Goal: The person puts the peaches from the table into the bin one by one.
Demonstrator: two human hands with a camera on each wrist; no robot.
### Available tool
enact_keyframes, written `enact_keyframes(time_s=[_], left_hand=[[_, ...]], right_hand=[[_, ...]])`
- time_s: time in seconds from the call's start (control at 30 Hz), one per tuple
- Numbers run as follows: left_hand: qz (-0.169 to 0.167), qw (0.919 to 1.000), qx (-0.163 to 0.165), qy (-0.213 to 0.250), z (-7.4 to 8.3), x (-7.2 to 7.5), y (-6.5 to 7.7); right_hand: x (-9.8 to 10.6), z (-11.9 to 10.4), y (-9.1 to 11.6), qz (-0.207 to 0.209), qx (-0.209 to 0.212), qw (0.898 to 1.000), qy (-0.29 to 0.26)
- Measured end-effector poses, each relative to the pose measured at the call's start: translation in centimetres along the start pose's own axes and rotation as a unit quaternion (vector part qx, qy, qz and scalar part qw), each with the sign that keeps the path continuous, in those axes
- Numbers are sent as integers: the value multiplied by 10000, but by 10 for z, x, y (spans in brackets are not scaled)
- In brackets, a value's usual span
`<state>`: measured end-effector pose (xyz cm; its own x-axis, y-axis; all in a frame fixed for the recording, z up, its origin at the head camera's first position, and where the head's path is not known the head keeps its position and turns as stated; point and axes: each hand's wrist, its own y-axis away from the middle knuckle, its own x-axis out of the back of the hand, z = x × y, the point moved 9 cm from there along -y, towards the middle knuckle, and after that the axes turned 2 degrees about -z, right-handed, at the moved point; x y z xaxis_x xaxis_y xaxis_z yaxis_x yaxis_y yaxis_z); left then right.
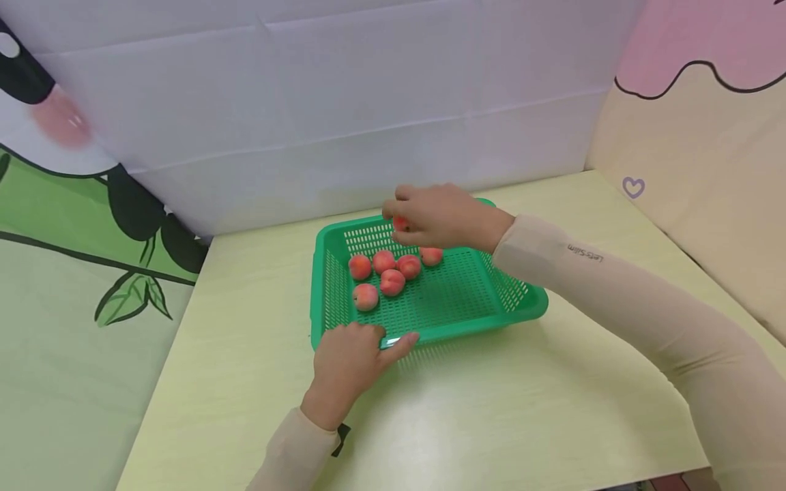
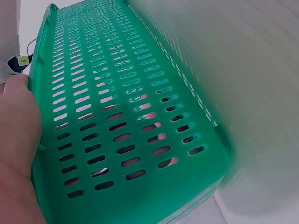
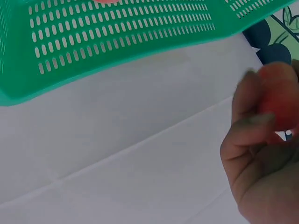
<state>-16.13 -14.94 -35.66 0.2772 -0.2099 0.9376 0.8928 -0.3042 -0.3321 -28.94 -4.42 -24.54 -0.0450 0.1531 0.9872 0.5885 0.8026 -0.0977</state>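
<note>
A green plastic basket (image 1: 430,331) with slotted walls stands on the table, several peaches (image 1: 391,281) gathered in its left half. At the near rim my left hand (image 1: 348,361) grips the edge, thumb along the outside and fingers over the inside. My right hand (image 1: 445,215) is above the far side of the basket, its fingers curled round a peach (image 3: 279,95). In the left wrist view, bits of red fruit show through the slots of the basket wall (image 2: 98,121); the rest is hidden behind it.
The pale yellow table (image 1: 245,327) extends around the basket. Behind it hangs a white cloth wall (image 1: 368,102), close to the basket's far rim. Printed cloth panels stand at the left (image 1: 147,259) and right (image 1: 694,170).
</note>
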Motion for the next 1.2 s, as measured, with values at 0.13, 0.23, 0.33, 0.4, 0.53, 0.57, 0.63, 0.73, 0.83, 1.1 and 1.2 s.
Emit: enact_keyframes(time_s=[0.13,0.23,0.33,0.4,0.53,0.57,0.63,0.73,0.83,1.1,1.2], left_hand=[[-34,10000,12,-10,0,-1,0],[-64,10000,12,-5,0,-2,0],[-82,10000,23,6,-1,-2,0],[-66,10000,16,14,-1,-2,1],[-10,10000,-7,29,0,-2,1],[4,10000,-12,26,0,-2,1],[25,10000,-15,19,0,-2,0],[31,10000,-14,20,-1,-2,0],[30,10000,-12,40,-1,-2,0],[29,10000,38,43,-1,-2,0],[34,10000,65,40,-2,-1,0]], right_hand=[[-14,3,-2,-295,108,9993,195],[-27,7,-4,-601,5,9981,129],[-42,13,-6,-1010,-209,9946,-135],[-51,15,-6,-1265,-332,9910,-278],[-66,17,-6,-1596,-397,9855,-427],[-68,18,-7,-1632,-375,9850,-414],[-73,18,-8,-1667,-315,9849,-336],[-80,19,-10,-1718,-264,9845,-232],[-89,21,-12,-1849,-270,9821,-256],[-103,21,-12,-1935,-310,9805,-141],[-106,20,-13,-1944,-305,9803,-174]])
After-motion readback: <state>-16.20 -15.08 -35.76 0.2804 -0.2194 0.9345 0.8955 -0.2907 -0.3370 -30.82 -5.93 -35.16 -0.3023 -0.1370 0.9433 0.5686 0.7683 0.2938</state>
